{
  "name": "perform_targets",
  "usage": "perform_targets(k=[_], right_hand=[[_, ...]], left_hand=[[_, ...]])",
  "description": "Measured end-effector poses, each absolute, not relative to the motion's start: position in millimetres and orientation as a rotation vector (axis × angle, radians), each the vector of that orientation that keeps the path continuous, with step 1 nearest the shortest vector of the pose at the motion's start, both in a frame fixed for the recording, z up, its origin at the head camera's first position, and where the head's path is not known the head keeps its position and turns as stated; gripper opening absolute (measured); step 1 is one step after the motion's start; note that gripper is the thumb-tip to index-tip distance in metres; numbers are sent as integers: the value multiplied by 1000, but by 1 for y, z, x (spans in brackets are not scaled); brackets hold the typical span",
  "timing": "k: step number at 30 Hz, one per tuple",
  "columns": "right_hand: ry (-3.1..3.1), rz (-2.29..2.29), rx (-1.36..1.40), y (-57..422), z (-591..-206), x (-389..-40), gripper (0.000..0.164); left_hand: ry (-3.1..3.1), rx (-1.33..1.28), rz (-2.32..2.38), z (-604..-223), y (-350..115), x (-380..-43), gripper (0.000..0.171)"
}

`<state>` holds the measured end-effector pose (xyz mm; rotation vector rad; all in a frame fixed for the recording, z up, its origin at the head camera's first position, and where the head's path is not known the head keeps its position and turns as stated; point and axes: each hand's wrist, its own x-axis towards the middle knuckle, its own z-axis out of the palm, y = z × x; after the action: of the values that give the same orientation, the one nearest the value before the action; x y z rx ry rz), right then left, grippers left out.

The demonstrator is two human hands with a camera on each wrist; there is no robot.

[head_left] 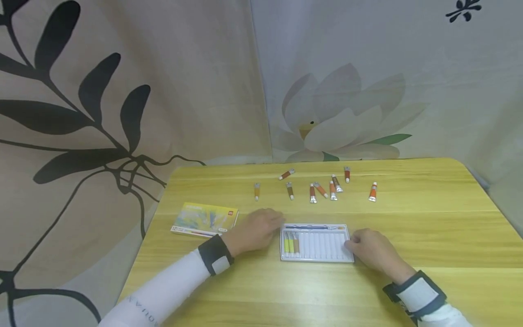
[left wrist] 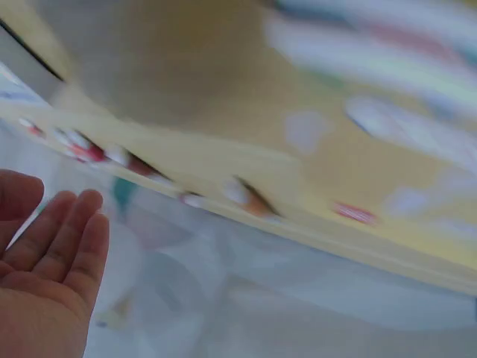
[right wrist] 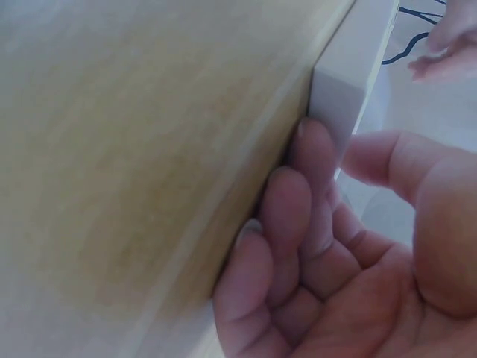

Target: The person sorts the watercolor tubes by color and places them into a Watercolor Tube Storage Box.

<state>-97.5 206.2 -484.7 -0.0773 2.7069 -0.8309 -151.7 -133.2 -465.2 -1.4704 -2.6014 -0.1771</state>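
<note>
A white plastic paint tray (head_left: 324, 244) lies on the table in the head view. Three small tubes, two yellow-green (head_left: 288, 245) and one brownish (head_left: 296, 244), fill its left slots, and a paintbrush (head_left: 312, 227) lies along its far edge. My right hand (head_left: 373, 250) holds the tray's right edge; in the right wrist view the thumb (right wrist: 373, 158) and forefinger pinch the white tray's corner (right wrist: 339, 97). Just beyond the tray's far left corner is my left hand (head_left: 259, 229). Its fingers (left wrist: 63, 239) are loosely extended, with nothing held in the left wrist view.
A yellow paint box (head_left: 204, 218) lies beside my left wrist. Several loose paint tubes are spread beyond the tray, among them an ochre one (head_left: 257, 191), a dark red one (head_left: 313, 193) and an orange one (head_left: 373, 191). A patterned curtain (head_left: 212, 81) hangs behind the table (head_left: 429, 218).
</note>
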Motion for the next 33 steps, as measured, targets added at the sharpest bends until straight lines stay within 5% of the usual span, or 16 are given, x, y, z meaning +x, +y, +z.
perform_targets(k=[14,33], right_hand=[[2705,-829,-59,207,-483,-95,32],[2712,-820,-58,204,-486,-97,31]], left_hand=[[-2820,-1094,100,-467,-156,-219,28],[-2697,-1202,628,-477,-166,-244,12]])
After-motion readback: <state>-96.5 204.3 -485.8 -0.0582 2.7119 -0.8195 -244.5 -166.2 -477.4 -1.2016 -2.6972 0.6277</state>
